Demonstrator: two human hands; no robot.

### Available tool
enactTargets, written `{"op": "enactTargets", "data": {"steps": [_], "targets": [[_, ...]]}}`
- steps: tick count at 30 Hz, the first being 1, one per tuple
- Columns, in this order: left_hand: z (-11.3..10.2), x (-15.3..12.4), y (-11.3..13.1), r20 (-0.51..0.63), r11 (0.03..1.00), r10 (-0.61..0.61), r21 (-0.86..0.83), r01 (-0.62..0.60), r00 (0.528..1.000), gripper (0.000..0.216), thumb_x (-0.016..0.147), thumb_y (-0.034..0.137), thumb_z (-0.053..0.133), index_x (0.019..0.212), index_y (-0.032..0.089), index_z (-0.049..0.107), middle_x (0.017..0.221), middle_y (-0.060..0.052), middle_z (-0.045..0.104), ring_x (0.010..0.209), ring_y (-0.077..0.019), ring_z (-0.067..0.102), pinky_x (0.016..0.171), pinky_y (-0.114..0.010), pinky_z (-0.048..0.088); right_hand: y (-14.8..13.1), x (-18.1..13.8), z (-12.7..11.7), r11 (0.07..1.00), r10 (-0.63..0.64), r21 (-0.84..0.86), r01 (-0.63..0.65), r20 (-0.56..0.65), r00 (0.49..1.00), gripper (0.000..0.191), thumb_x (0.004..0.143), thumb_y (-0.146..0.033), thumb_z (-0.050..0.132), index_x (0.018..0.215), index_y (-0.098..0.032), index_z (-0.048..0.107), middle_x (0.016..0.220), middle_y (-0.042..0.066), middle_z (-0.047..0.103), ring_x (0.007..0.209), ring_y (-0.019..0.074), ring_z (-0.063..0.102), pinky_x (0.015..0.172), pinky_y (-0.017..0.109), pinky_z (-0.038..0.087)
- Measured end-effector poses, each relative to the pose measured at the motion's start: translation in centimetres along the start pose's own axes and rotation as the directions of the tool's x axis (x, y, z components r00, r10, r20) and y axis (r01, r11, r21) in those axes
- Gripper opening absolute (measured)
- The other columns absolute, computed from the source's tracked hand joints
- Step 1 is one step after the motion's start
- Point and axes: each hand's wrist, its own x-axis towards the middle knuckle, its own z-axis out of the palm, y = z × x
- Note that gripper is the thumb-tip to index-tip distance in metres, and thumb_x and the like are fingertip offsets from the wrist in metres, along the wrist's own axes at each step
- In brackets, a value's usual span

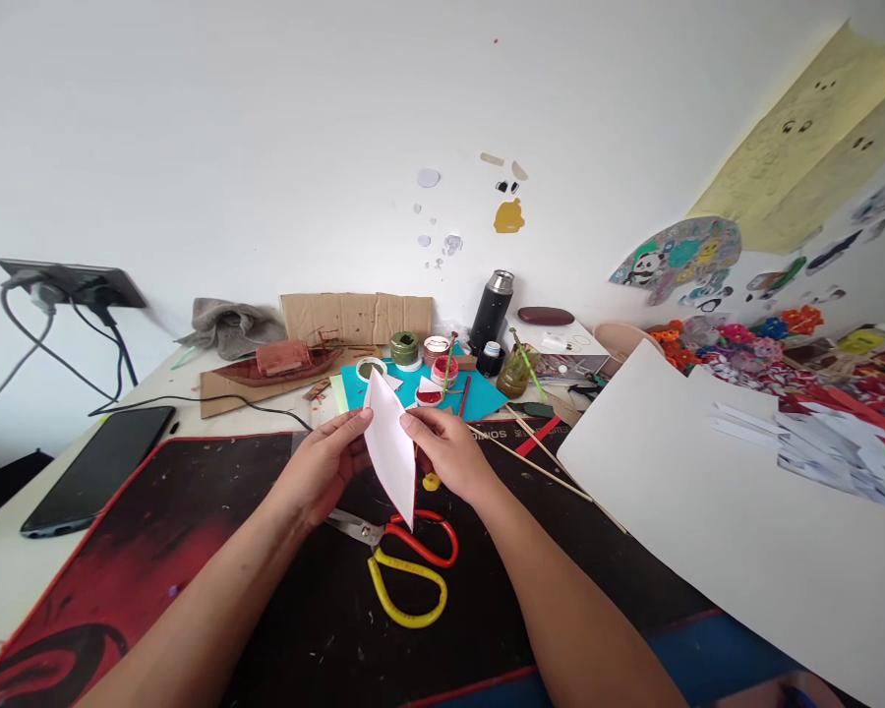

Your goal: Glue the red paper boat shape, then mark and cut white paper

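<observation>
Between my two hands is a white leaf-shaped piece of paper [390, 447], pointed at both ends, with a thin red edge along its lower part. My left hand [331, 452] pinches its left edge, and my right hand [446, 447] grips the right edge near the upper half. Below the paper's lower tip lie scissors [411, 590] with one red and one yellow handle; their blades point left, partly behind my left wrist. A small yellow object [432, 482] shows beneath my right hand.
Open paint jars [405, 349] stand on blue paper [479, 393] at the back, near a black thermos [492, 310]. A red model boat [284, 364] rests on cardboard at left, with a phone [99, 470] nearer. Thin sticks [542, 470] and large white paper [708, 521] lie right.
</observation>
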Motion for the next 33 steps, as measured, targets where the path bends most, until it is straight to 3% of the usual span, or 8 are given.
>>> {"op": "enactTargets", "data": {"steps": [9, 33], "targets": [[-0.07, 0.05, -0.08, 0.018, 1.000, 0.002, -0.010, -0.002, 1.000, 0.024, 0.083, 0.032, 0.092, 0.097, 0.014, 0.083, 0.108, -0.017, 0.087, 0.090, -0.0281, 0.083, 0.077, -0.035, 0.070, -0.09, 0.02, -0.05, 1.000, 0.017, 0.022, -0.017, 0.011, 1.000, 0.050, 0.091, -0.071, 0.075, 0.094, -0.022, 0.079, 0.063, -0.004, 0.054, 0.051, 0.0137, 0.049, 0.046, 0.027, 0.035], [-0.39, 0.47, -0.31, 0.034, 1.000, 0.008, -0.011, -0.007, 0.999, 0.035, 0.074, 0.038, 0.100, 0.097, 0.017, 0.083, 0.102, -0.014, 0.087, 0.088, -0.0285, 0.083, 0.075, -0.036, 0.070, 0.23, 0.15, -0.19, 0.999, 0.026, -0.035, -0.024, 0.030, 0.999, 0.054, 0.094, -0.070, 0.071, 0.106, -0.019, 0.082, 0.070, -0.001, 0.061, 0.054, 0.0134, 0.051, 0.050, 0.027, 0.039]]}}
